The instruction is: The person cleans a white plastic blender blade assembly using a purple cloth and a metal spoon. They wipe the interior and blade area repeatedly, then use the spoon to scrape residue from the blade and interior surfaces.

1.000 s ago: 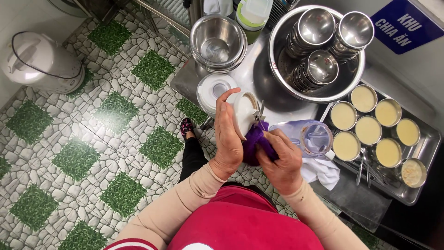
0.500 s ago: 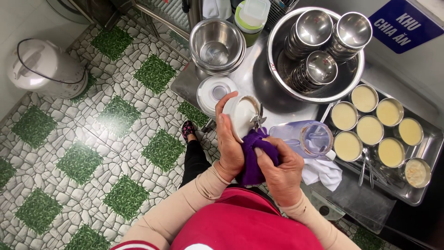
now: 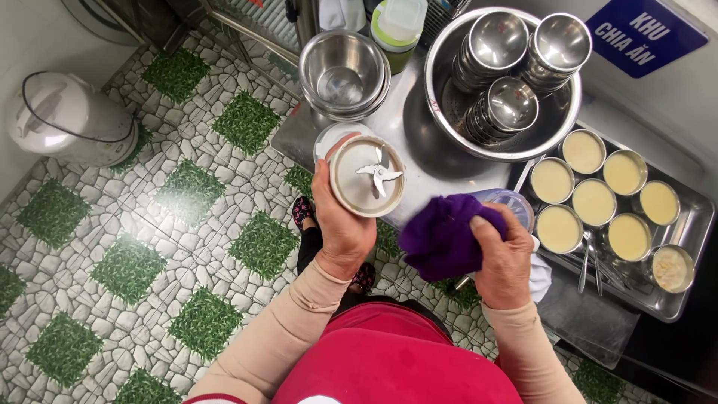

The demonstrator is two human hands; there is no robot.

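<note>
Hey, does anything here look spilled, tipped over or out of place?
Nothing looks spilled. One oddity: the clear blender jug lies on its side at the counter's edge, partly hidden by the purple cloth in the right hand. The left hand holds the blade base, blades bare.

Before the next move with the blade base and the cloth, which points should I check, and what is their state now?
1. Left hand grips blade base by its rim: ok.
2. Fingers away from the blade: ok.
3. Right hand holds purple cloth, apart from the base: ok.
4. Blade clean and dry: cannot tell.
5. Jug behind the cloth stable: cannot tell, mostly hidden.
6. Tray of filled cups out of the hands' way: ok.
</note>
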